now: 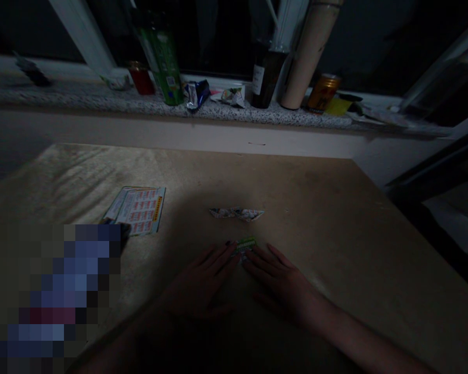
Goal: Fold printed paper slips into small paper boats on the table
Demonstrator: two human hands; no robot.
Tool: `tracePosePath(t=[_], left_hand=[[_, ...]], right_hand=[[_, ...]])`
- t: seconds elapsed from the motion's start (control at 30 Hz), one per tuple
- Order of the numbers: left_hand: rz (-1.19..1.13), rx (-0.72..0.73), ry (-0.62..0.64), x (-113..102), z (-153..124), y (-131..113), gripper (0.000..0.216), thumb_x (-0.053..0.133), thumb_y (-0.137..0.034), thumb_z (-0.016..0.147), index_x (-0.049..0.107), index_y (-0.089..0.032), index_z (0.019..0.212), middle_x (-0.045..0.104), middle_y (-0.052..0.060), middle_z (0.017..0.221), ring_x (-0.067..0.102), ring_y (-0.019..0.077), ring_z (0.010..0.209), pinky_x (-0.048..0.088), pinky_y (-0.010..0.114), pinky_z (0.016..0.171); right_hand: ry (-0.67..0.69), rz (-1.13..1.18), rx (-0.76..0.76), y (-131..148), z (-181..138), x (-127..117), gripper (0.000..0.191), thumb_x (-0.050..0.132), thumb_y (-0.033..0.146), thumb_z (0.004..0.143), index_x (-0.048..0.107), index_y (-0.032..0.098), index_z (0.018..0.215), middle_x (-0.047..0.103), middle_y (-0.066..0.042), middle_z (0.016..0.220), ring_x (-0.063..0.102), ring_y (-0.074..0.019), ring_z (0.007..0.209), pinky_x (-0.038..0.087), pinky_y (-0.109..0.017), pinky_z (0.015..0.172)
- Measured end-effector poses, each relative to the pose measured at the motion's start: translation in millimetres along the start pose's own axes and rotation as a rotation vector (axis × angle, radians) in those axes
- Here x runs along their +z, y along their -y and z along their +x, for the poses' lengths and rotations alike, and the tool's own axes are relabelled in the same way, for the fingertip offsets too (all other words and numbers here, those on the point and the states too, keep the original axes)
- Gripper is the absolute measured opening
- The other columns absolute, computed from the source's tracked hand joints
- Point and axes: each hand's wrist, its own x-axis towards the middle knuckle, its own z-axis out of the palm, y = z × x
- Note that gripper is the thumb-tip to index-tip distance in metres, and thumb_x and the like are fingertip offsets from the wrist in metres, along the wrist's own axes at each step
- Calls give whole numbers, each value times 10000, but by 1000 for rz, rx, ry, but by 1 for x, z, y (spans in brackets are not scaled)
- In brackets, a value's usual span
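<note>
My left hand (203, 283) and my right hand (278, 280) lie flat on the wooden table (335, 218), fingers stretched out and meeting in the middle. Their fingertips press on a small folded green paper (246, 244). Just beyond it, apart from both hands, lies a folded paper boat shape (237, 213) with a printed pattern. The light is dim.
A stack of printed leaflets (138, 209) lies at the left of the table. On the stone windowsill (101, 101) behind stand a green bottle (161, 57), a dark bottle (265, 75), a tall beige cylinder (308, 57), a gold can (323, 93) and crumpled wrappers.
</note>
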Motion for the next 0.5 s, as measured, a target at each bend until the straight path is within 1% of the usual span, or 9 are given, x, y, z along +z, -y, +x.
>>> tracePosePath(t=[0.17, 0.27, 0.4, 0.5], left_hand=[[8, -6, 43, -5, 1, -3, 727, 480, -502, 847, 236, -150, 1435, 184, 147, 1500, 193, 274, 1365, 197, 417, 1086], [28, -26, 51, -7, 1, -7, 694, 438, -498, 870, 244, -138, 1430, 185, 148, 1500, 177, 267, 1369, 171, 422, 1094], [19, -36, 28, -4, 0, -9, 685, 420, -481, 883, 206, -146, 1441, 157, 142, 1508, 152, 266, 1375, 159, 432, 1095], [-23, -24, -16, 1, -2, -7, 734, 457, -475, 868, 143, -168, 1456, 125, 126, 1518, 139, 277, 1377, 161, 444, 1095]], right_hand=[[1, -3, -9, 1, 0, 0, 635, 493, 322, 880, 220, 189, 1437, 328, -74, 1457, 244, -219, 1357, 185, -491, 1120], [12, -9, 0, 3, 1, -2, 618, 480, 312, 882, 231, 187, 1433, 331, -74, 1456, 240, -221, 1358, 189, -497, 1117], [7, 11, 5, 4, 1, -4, 597, 482, 319, 882, 265, 186, 1422, 344, -74, 1451, 255, -222, 1353, 195, -494, 1116], [-9, 35, 1, 3, 0, -3, 585, 492, 307, 875, 293, 183, 1411, 367, -70, 1440, 260, -220, 1352, 192, -497, 1115]])
